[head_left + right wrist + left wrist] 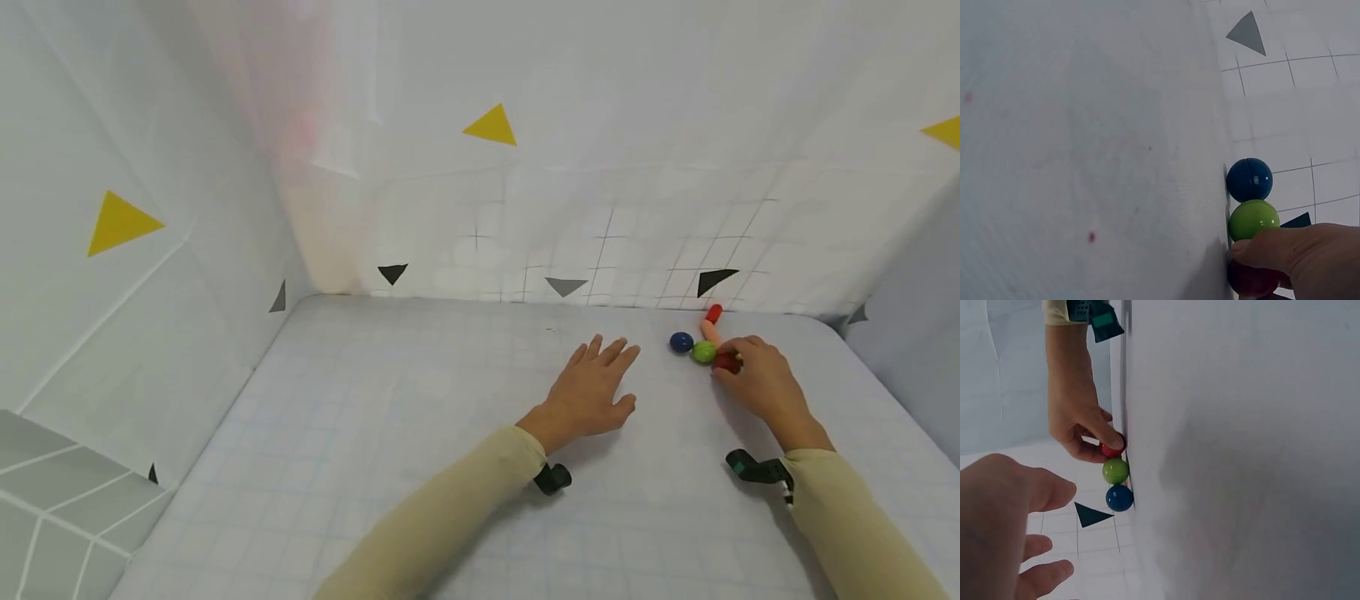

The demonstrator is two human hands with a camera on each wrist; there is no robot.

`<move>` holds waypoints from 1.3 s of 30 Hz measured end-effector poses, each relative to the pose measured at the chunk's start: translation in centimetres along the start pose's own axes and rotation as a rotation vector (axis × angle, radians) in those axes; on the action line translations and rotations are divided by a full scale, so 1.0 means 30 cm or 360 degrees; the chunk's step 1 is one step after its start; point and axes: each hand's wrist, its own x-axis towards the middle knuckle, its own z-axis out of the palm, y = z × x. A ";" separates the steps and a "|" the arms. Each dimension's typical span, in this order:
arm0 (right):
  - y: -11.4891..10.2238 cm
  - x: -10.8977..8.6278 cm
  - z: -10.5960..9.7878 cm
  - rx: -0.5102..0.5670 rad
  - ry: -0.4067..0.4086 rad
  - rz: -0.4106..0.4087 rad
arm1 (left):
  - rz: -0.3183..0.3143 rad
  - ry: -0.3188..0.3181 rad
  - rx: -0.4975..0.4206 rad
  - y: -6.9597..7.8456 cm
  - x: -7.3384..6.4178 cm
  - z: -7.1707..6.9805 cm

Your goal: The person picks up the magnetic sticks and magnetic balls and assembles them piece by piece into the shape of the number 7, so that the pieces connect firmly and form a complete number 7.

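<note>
The glossy dark-red ball, seemingly plastic, sits on the table at the right end of a short row, between the thumb and fingers of the person's right hand, which grips it in a narrow pinch. Just left of it, a glossy lime-green ball appears to touch it, and a glossy dark-blue ball ends the row, against the green one. Behind the green ball lies a peach-coloured elongated piece, with a short bright-red rounded piece at its far end; what these two are made of cannot be told.

The step in hand looks like handling the red ball at the row's end, though whether it is being set down or picked up cannot be told. If setting down, the next move calls for a gentle release that does not nudge the green ball; if picking up, a straight lift clear of it.

Farther left, the left hand hovers over the white cloth-covered table, fingers spread wide and holding nothing. Beyond the pieces, a black triangle marks the white back wall.
</note>
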 end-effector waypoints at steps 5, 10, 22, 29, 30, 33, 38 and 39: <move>0.006 0.008 -0.001 -0.0020 -0.0007 -0.0037 | 0.0026 -0.0020 0.0019 0.034 0.010 0.023; 0.019 0.016 -0.003 -0.0049 -0.0048 -0.0021 | 0.0033 -0.0031 0.0021 0.049 0.016 0.024; 0.023 0.013 -0.019 -0.0027 -0.0245 0.0156 | 0.0036 -0.0043 -0.0003 0.053 0.012 0.024; 0.007 0.001 -0.043 -0.0029 -0.0236 0.0083 | 0.0024 -0.0025 -0.0005 0.054 0.015 0.027; 0.006 -0.001 -0.045 -0.0030 -0.0229 0.0067 | 0.0026 -0.0022 -0.0007 0.055 0.016 0.028; 0.002 -0.010 -0.055 -0.0002 -0.0224 0.0059 | 0.0033 -0.0020 -0.0005 0.058 0.016 0.033; -0.008 -0.033 -0.071 0.0061 -0.0206 0.0080 | 0.0030 -0.0008 0.0015 0.061 0.013 0.037; -0.010 -0.038 -0.074 0.0068 -0.0193 0.0080 | 0.0029 -0.0006 0.0018 0.061 0.013 0.038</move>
